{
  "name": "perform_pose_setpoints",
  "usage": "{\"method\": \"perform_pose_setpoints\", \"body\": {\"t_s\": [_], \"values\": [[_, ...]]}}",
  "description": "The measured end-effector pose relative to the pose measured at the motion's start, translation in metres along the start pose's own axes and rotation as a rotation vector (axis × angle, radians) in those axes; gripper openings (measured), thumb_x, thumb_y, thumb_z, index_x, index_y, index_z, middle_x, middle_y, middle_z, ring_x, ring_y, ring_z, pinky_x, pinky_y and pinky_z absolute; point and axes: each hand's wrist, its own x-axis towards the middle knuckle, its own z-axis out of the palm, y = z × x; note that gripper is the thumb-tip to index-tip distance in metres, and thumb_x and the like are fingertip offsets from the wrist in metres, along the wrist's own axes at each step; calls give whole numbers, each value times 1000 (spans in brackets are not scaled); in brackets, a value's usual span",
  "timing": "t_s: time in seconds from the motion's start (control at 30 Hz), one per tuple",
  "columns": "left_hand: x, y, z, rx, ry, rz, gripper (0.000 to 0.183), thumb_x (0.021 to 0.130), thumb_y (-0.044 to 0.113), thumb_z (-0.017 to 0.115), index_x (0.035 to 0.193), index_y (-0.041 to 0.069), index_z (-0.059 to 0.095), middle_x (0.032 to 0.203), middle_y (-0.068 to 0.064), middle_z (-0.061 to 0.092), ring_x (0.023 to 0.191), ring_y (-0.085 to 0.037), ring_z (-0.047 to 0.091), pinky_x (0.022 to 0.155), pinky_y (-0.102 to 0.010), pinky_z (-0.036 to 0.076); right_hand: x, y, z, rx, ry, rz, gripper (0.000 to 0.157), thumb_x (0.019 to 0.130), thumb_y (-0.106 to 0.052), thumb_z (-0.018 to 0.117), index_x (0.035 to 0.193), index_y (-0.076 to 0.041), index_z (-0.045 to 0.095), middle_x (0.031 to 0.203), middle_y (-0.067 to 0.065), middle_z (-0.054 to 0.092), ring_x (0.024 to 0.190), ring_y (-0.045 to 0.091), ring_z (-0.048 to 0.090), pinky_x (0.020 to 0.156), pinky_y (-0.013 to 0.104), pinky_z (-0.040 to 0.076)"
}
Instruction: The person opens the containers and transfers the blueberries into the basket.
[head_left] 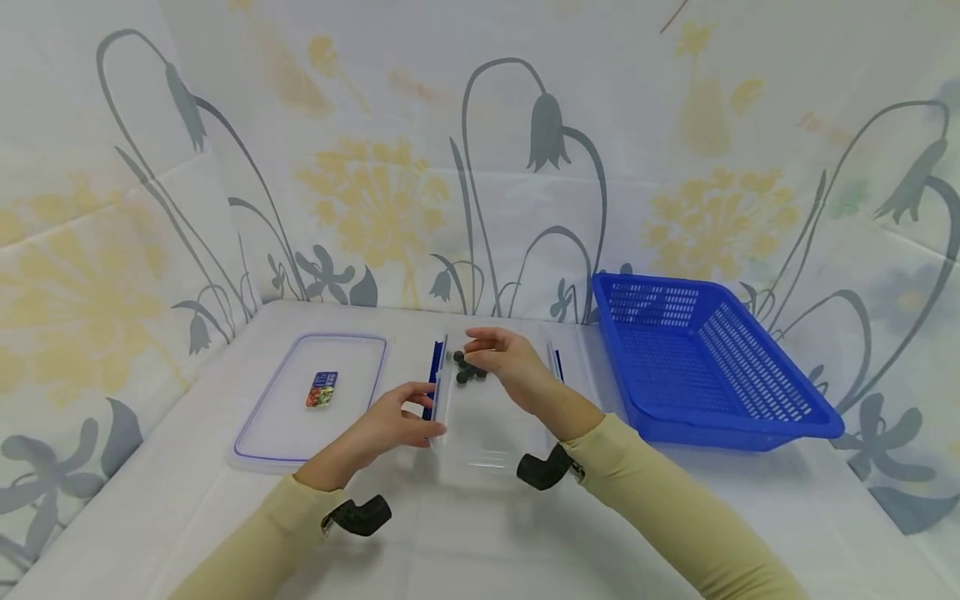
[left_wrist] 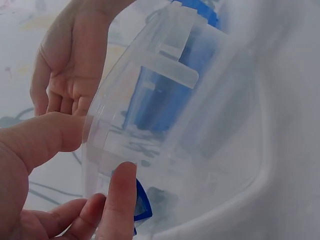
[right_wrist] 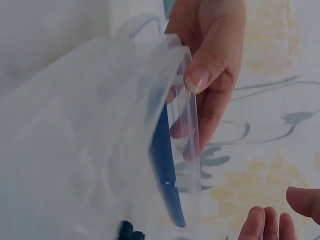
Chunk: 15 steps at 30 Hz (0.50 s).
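A clear plastic container (head_left: 487, 433) with blue side clips stands in front of me. Several small dark round balls (head_left: 461, 377), berry-like, lie in its far left part; the right wrist view catches a few more closely (right_wrist: 131, 231). My left hand (head_left: 397, 417) grips the container's left wall, its thumb over the rim and its fingers outside, near the blue clip (right_wrist: 167, 170). Above the container is my right hand (head_left: 510, 367), fingers loosely bent and thumb apart from them. Nothing shows in that palm (left_wrist: 75, 70) in the left wrist view.
To the left a clear lid (head_left: 277, 417) with a blue-violet seal lies flat, bearing a small colourful label (head_left: 322, 390). A blue slotted basket (head_left: 735, 429) stands on the right. Behind the white table (head_left: 465, 550) hangs a flower-patterned cloth (head_left: 405, 100).
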Motion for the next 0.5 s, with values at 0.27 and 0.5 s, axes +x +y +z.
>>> {"method": "perform_pose_setpoints", "body": {"t_s": [0.27,0.5], "values": [[-2,1,13,-6,-7,12,64,78,10,75,133,2,42,118,-12,50,79,-20,62,73,-35,55,9,-5,-24,-19,-2,9,39,88,3,58,126,4,49,111,16,54,104,26,53,99,36,40],[-5,4,21,-21,-36,25,65,78,7,74,133,1,41,116,-12,48,75,-19,61,72,-35,54,25,-1,-37,-15,-21,-4,37,90,4,55,126,10,46,108,14,54,107,28,53,96,35,43]]}}
